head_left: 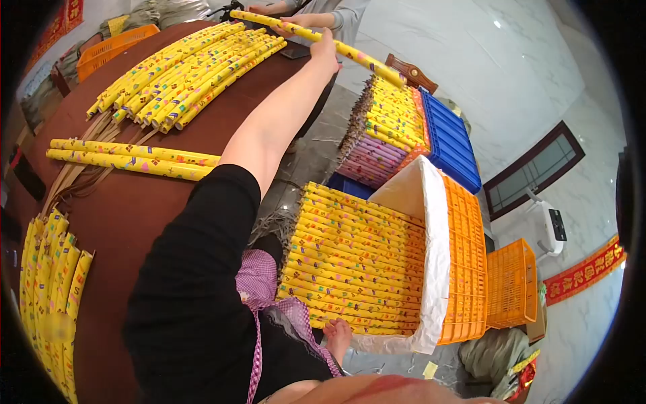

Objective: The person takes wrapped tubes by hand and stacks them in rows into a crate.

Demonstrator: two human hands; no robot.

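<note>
My left hand [325,50], at the end of my outstretched arm, is closed around a long yellow patterned tube [367,60] near its middle. Beneath my right hand [338,337] is the near corner of a white-lined orange basket [464,262]; its fingers are slightly apart and hold nothing. Rows of yellow tubes [356,259] lie packed in this basket. On the brown round table [168,215] are a large bundle of tubes [195,71], a few tubes [134,158] partly behind my arm, and another pile [50,296] at the left.
Another person's hands [309,21] and grey sleeves are at the top, beside the held tube. Behind the lined basket stand a stack of yellow and purple tubes [387,124], a blue crate [447,138] and an empty orange basket [508,286]. Sacks [494,357] lie lower right.
</note>
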